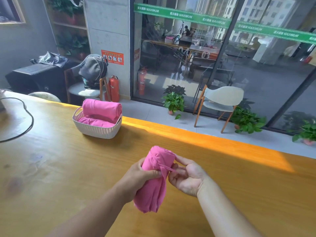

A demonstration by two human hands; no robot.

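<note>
A rolled pink cloth (156, 178) is held above the wooden table (59, 159), its lower end hanging loose. My left hand (138, 177) grips the roll around its middle from the left. My right hand (186, 177) pinches a thin strip or edge of the same cloth at the roll's right side. Farther back on the table stands a white woven basket (97, 129) with a pink rolled cloth (101, 107) lying on top of another pink cloth (95, 121) inside it.
A black cable (25, 120) loops over the table's left part. Beyond the table's far edge are chairs (220, 101), potted plants (173, 101), red fire extinguishers (114, 88) and a glass wall.
</note>
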